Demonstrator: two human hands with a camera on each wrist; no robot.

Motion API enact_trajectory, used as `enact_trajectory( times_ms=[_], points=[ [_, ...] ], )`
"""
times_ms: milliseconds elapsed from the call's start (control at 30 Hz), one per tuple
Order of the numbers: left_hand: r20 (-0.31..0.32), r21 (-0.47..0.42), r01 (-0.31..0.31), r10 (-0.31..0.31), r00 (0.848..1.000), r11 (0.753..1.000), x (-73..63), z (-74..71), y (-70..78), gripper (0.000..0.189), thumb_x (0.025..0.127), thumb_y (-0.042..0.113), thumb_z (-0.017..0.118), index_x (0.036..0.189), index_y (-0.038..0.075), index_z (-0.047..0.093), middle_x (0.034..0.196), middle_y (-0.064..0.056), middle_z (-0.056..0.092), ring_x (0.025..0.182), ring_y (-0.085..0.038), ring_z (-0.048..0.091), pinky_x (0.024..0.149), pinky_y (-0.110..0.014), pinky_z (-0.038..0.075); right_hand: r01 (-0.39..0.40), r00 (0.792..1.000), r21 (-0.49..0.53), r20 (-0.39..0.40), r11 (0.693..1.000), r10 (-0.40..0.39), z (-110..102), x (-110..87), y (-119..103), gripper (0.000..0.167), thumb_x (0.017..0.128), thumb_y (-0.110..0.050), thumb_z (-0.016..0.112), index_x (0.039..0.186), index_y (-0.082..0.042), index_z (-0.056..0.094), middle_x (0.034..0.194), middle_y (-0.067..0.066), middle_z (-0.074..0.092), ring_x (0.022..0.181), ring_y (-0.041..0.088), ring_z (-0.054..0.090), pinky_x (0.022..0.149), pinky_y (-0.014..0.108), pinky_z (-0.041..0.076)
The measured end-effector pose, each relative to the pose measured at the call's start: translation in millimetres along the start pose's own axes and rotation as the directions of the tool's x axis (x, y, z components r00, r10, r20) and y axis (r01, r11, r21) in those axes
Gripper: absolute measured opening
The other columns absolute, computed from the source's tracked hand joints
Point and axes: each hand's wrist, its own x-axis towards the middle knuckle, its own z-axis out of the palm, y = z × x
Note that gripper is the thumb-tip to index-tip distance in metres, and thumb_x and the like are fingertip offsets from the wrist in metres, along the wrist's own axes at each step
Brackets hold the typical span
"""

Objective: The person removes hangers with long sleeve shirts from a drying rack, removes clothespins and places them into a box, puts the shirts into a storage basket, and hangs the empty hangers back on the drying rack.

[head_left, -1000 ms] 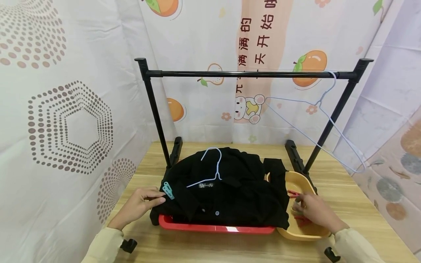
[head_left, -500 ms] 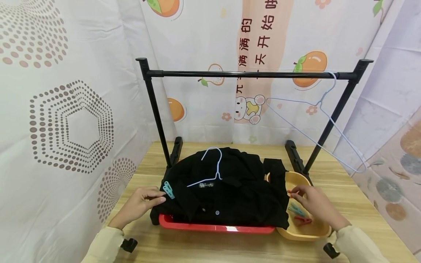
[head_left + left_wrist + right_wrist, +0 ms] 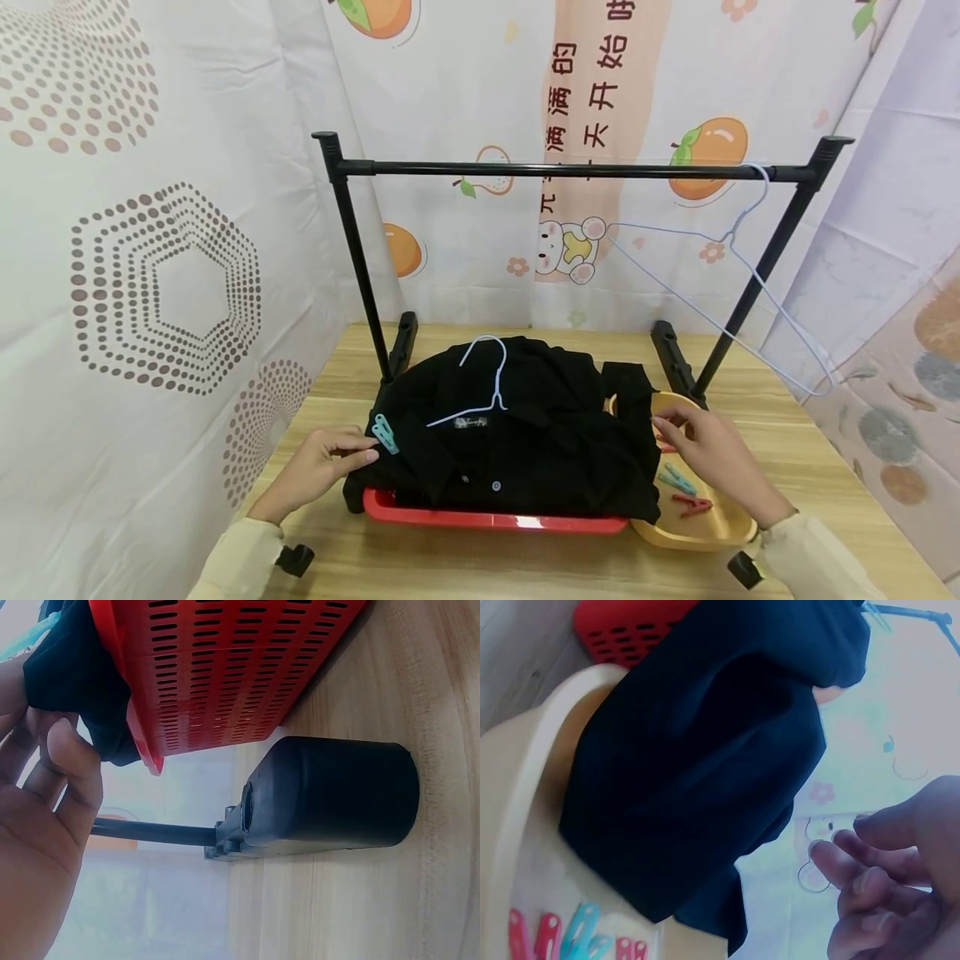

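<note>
A black buttoned shirt [image 3: 555, 462] lies heaped over a red basket [image 3: 495, 522], with a pale blue hanger [image 3: 498, 379] poking out at its collar. My left hand [image 3: 322, 467] pinches the shirt's edge at the left, seen closely in the left wrist view [image 3: 45, 802]. Beside those fingertips, a teal clothespin [image 3: 384, 434] sits on the shirt. My right hand [image 3: 712, 454] hovers over the yellow basket [image 3: 697, 543], near the hanging black sleeve [image 3: 697, 772]. Its fingers are loosely bent, with nothing between them in the right wrist view. Red clothespins [image 3: 692, 504] and a teal clothespin [image 3: 677, 478] lie in that basket.
A black clothes rack [image 3: 570, 170] spans the back, its foot [image 3: 337, 791] standing on the wooden table [image 3: 450, 567]. Another blue hanger [image 3: 731, 237] hangs from the bar's right end. Printed cloth [image 3: 465, 75] encloses the space.
My right hand has moved from among the clothespins up and left toward the black sleeve, uncovering the teal and red clothespins. My left hand keeps its pinch on the shirt.
</note>
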Motion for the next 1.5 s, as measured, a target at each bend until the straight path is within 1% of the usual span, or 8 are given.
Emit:
enact_trajectory(
  times_ms=[133,367,600,800,933,1167,1333,1500],
  points=[
    [-0.004,-0.001,0.009,-0.009,1.0,1.0,0.8,0.1,0.4,0.014,0.094,0.013,0.076,0.106,0.015,0.083,0.073,0.009,0.059,0.068,-0.008,0.052,0.061,-0.028,0.047,0.018,0.999,0.029,-0.037,0.999,-0.017,-2,2.7,-10,0.003,0.098,-0.013,0.072,0.099,-0.011,0.074,0.071,-0.016,0.06,0.055,0.003,0.046,0.051,0.025,0.037],
    [-0.005,-0.001,-0.008,0.008,1.0,1.0,0.2,0.4,0.1,0.014,0.094,0.011,0.075,0.106,0.014,0.083,0.073,0.009,0.058,0.068,-0.008,0.052,0.06,-0.028,0.047,0.028,0.999,0.047,-0.038,0.998,-0.026,-5,8.6,-30,0.004,0.098,-0.014,0.072,0.099,-0.012,0.074,0.071,-0.01,0.063,0.054,0.0,0.047,0.05,0.025,0.037],
    [-0.009,-0.007,-0.011,0.011,1.0,1.0,-0.1,1.3,1.6,0.014,0.094,0.01,0.075,0.105,0.013,0.083,0.072,0.008,0.058,0.067,-0.009,0.051,0.06,-0.028,0.047,0.068,0.997,0.081,-0.052,0.994,-0.064,-2,15.0,-45,0.004,0.098,-0.014,0.073,0.095,-0.016,0.075,0.072,-0.012,0.065,0.055,0.001,0.045,0.049,0.024,0.037],
    [-0.018,0.003,-0.017,0.018,1.0,1.0,-0.5,1.0,1.0,0.014,0.094,0.01,0.075,0.106,0.014,0.083,0.073,0.009,0.058,0.067,-0.008,0.052,0.06,-0.027,0.047,0.1,0.994,0.073,-0.052,0.992,-0.096,2,20.9,-56,0.007,0.098,-0.014,0.072,0.096,-0.019,0.075,0.072,-0.015,0.063,0.055,-0.001,0.047,0.051,0.025,0.038],
    [-0.021,0.004,-0.015,0.015,1.0,1.0,-0.8,0.9,0.2,0.014,0.094,0.011,0.075,0.106,0.015,0.083,0.072,0.009,0.058,0.066,-0.008,0.052,0.059,-0.028,0.047,0.098,0.995,0.083,-0.042,0.992,-0.095,3,24.6,-64,0.006,0.098,-0.014,0.072,0.096,-0.019,0.075,0.072,-0.015,0.062,0.056,0.0,0.046,0.051,0.025,0.038],
    [-0.023,0.001,-0.026,0.026,0.999,1.0,-1.3,1.8,0.6,0.014,0.094,0.01,0.076,0.105,0.015,0.083,0.073,0.009,0.059,0.067,-0.008,0.053,0.061,-0.027,0.048,0.12,0.993,0.17,-0.007,0.978,-0.121,11,30.8,-77,0.005,0.096,-0.009,0.073,0.098,-0.013,0.075,0.075,-0.012,0.066,0.055,0.002,0.047,0.049,0.024,0.039],
    [-0.03,0.008,-0.053,0.053,0.998,0.999,-0.7,2.7,-1.1,0.015,0.093,0.008,0.076,0.105,0.014,0.083,0.074,0.009,0.061,0.068,-0.007,0.054,0.063,-0.027,0.05,0.142,0.989,0.19,0.004,0.972,-0.145,16,34.8,-88,0.005,0.096,-0.01,0.074,0.098,-0.014,0.076,0.074,-0.013,0.065,0.056,0.001,0.048,0.05,0.024,0.04],
    [-0.029,0.002,-0.054,0.054,0.998,0.999,-1.1,2.9,-1.3,0.015,0.093,0.008,0.076,0.106,0.013,0.083,0.076,0.009,0.062,0.068,-0.008,0.055,0.064,-0.028,0.051,0.148,0.986,0.241,0.037,0.959,-0.161,22,39.2,-99,0.004,0.097,-0.012,0.073,0.098,-0.014,0.076,0.075,-0.012,0.065,0.056,0.003,0.047,0.051,0.024,0.041]
  ],
)
